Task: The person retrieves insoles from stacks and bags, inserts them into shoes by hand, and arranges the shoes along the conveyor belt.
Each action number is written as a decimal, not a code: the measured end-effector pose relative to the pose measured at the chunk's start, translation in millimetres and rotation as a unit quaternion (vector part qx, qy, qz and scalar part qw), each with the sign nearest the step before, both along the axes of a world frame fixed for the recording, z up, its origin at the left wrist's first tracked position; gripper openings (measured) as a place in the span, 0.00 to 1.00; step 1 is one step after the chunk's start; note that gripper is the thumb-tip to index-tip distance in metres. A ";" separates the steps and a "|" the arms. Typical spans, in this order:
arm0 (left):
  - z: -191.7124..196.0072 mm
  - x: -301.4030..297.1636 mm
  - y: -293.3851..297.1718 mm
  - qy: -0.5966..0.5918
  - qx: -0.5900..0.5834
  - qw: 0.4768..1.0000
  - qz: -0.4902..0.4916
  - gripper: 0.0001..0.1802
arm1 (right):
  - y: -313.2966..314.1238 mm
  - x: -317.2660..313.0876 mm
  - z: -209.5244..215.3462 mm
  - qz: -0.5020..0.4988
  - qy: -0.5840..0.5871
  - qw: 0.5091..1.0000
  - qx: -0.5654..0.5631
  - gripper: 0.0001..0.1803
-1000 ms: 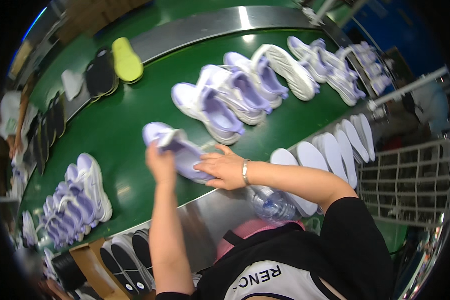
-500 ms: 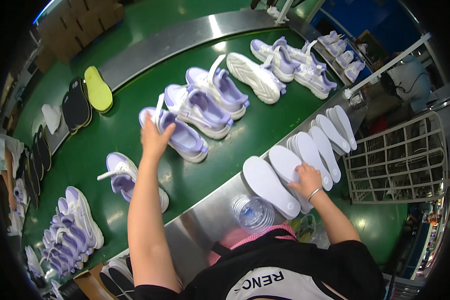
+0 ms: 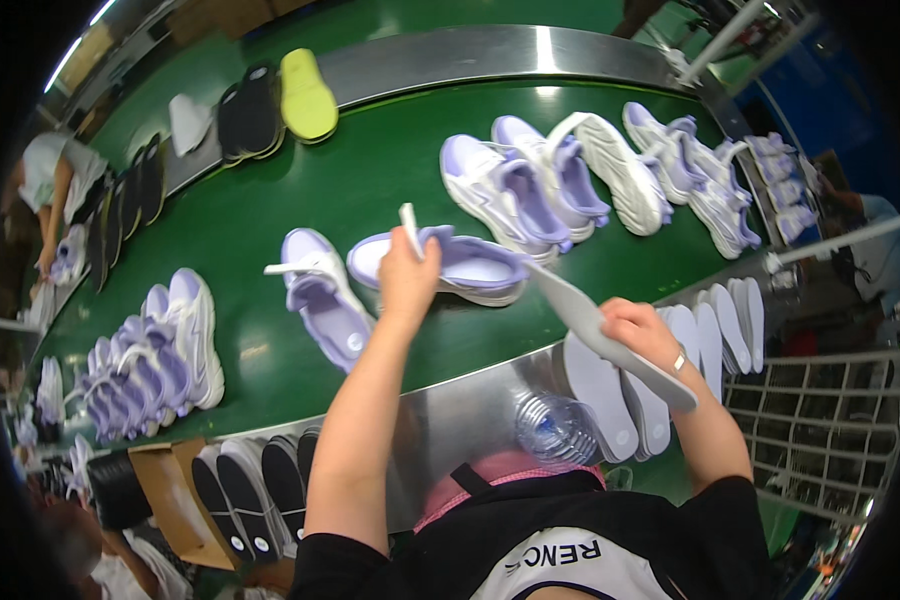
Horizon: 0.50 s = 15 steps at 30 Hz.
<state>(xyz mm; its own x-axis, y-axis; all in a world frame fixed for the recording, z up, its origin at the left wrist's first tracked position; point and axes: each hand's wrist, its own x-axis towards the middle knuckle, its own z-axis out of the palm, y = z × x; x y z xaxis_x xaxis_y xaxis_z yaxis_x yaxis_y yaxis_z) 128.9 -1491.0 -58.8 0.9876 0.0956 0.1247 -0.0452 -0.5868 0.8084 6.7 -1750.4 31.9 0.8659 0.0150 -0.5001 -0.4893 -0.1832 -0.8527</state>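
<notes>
My left hand [image 3: 408,280] is closed on the tongue of a white and lilac sneaker [image 3: 480,268], which lies almost sideways on the green belt. Between the fingers and thumb of my right hand [image 3: 638,330] is a pale grey insole [image 3: 568,302]. It slants down to the right, its far tip at the heel of that sneaker. To the left of the held sneaker rests another lilac sneaker [image 3: 325,315], its opening toward me. Below my right hand, more white insoles [image 3: 600,400] lie in a row along the metal edge.
Several sneakers [image 3: 505,190] stand at the far right of the belt [image 3: 270,370], with a tight row of sneakers [image 3: 185,340] at left. A clear plastic bottle [image 3: 550,425] lies near my waist. Black insoles [image 3: 250,115] and a yellow insole [image 3: 308,95] sit on the far ledge. A wire basket [image 3: 820,430] stands at right.
My right hand has lifted an insole off the row and brought it to the sneaker. My left hand has turned the sneaker more sideways and pulled it apart from the others.
</notes>
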 end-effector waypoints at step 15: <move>-1.1 -15.3 6.8 0.039 -0.123 0.986 -0.105 0.14 | 94.3 114.5 -8.2 0.403 0.034 0.860 -0.311 0.15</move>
